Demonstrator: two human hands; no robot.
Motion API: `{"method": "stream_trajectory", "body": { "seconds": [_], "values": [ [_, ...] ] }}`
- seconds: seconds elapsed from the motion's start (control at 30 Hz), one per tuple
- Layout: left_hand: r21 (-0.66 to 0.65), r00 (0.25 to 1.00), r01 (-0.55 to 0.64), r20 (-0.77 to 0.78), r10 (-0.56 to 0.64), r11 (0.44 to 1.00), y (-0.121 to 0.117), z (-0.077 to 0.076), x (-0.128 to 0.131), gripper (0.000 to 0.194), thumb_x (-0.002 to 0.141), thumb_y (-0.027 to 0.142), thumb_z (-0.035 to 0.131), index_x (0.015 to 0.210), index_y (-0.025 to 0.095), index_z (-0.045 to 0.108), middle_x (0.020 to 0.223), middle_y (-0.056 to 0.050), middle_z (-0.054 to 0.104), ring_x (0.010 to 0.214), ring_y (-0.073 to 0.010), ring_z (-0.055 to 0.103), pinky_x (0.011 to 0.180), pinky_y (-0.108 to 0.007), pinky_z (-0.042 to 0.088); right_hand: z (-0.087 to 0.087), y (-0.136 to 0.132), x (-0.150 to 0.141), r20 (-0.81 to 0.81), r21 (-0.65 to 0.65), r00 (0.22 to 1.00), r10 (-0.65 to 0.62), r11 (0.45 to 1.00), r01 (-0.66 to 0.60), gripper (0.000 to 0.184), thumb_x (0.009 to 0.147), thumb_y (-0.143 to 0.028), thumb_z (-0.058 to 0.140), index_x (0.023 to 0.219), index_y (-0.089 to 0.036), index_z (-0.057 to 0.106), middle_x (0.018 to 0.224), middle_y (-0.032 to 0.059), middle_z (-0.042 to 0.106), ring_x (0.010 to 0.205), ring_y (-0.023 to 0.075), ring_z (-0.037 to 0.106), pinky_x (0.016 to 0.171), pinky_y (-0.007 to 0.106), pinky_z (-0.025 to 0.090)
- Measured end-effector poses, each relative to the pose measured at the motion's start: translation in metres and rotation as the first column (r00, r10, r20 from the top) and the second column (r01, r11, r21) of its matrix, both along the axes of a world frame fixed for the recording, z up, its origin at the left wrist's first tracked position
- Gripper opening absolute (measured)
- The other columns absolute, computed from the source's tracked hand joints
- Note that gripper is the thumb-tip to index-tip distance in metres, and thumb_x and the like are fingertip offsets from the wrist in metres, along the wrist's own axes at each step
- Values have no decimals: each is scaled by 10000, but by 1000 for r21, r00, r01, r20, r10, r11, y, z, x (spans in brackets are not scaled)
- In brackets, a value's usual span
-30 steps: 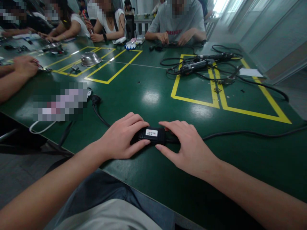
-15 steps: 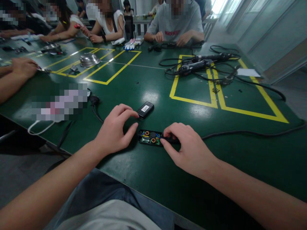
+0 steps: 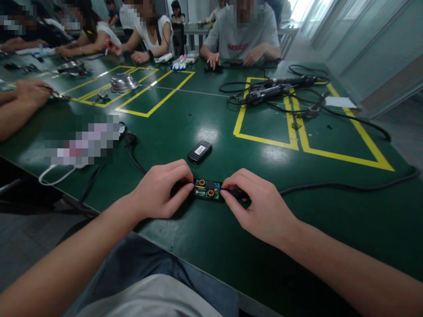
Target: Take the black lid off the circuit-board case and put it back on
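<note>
A small green circuit board (image 3: 208,188) with copper coils and coloured wires lies in its black case half on the table in front of me. My left hand (image 3: 168,187) pinches the black cable where it meets the board's left end. At the opposite end, my right hand (image 3: 253,193) has thumb and forefinger closed on the other length of black cable (image 3: 324,187). Just beyond the board rests the black case cover (image 3: 200,152), white label up, touched by neither hand. The left cable runs back to a black plug (image 3: 130,139).
A blurred-out power strip (image 3: 89,141) with a white cord lies to the left. Electric screwdrivers (image 3: 269,92) with tangled cords sit inside yellow tape lines at the right. A metal bowl (image 3: 124,82) stands farther off. Another person's hand (image 3: 33,93) works at the left; several people sit opposite.
The case cover came off and was set down beyond the board, exposing it. My left hand let go of the cover and came back to the left cable. My right hand closed on the right cable.
</note>
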State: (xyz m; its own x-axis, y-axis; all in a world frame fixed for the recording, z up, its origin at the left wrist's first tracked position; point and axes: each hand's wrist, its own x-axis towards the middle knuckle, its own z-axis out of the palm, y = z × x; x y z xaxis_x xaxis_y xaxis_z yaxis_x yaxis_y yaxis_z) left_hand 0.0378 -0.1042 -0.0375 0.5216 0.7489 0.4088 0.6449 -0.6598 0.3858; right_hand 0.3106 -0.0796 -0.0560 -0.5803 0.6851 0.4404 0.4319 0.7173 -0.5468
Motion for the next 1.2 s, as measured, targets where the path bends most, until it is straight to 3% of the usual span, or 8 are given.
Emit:
{"method": "stream_trajectory", "body": {
  "seconds": [0.23,0.43,0.67,0.8,0.9,1.0,1.1,1.2],
  "values": [
    [-80,1000,-3,11,4,997,1,4,-1,129,1010,155,537,919,202,616,892,-43,668,751,-176,634,695,-296,500,2,2,0,-24,-13,1000,19,1000,-19,154,1017,-125,591,898,-213,633,878,39,697,762,187,673,665,320,504],
    [-73,1000,9,4,-8,997,0,4,-1,141,1007,145,527,908,203,609,871,-37,662,742,-173,626,685,-293,491,1,2,1,-7,-14,999,33,999,-34,166,1015,-122,586,888,-224,621,884,37,703,761,189,665,669,328,496],
    [-47,994,-28,-109,23,998,2,8,3,158,1039,192,509,903,208,588,953,-78,689,875,-231,620,802,-385,486,5,4,1,86,20,996,14,1000,-16,176,1008,-120,600,874,-224,650,896,56,740,844,235,649,760,389,467],
    [47,989,-61,-133,67,997,2,3,0,164,1060,237,515,1054,195,674,1197,-118,738,1071,-273,653,945,-454,479,4,4,1,96,71,995,15,997,-22,170,1014,-129,598,881,-212,662,902,56,752,835,236,652,751,399,442],
    [140,979,-151,-119,168,979,5,-6,-2,351,1104,258,473,1336,241,735,1483,-118,707,1292,-314,641,1097,-524,456,2,2,0,77,95,997,3,995,-10,163,1023,-137,572,931,-209,686,950,84,759,865,256,663,766,422,468],
    [78,950,-246,-178,256,966,9,-10,1,441,1124,324,455,1474,272,718,1670,-112,592,1452,-362,573,1187,-597,437,2,-1,-1,64,115,998,15,993,-23,190,1029,-162,571,1092,-215,742,1086,116,774,954,283,683,815,458,499],
    [-6,932,-294,-226,285,956,12,-8,4,431,1117,375,461,1340,241,805,1641,-141,622,1450,-393,598,1181,-644,465,3,-3,-1,75,125,996,45,991,-54,225,1029,-178,591,1148,-219,777,1148,124,781,1019,295,694,849,475,515],
    [-2,932,-330,-160,325,944,13,-5,4,366,1086,356,504,1056,202,835,1448,-154,758,1302,-365,706,1125,-603,526,4,-3,-1,74,112,996,48,992,-56,214,1017,-179,614,1130,-213,792,1154,126,784,1032,297,697,852,473,521]
  ]
}}
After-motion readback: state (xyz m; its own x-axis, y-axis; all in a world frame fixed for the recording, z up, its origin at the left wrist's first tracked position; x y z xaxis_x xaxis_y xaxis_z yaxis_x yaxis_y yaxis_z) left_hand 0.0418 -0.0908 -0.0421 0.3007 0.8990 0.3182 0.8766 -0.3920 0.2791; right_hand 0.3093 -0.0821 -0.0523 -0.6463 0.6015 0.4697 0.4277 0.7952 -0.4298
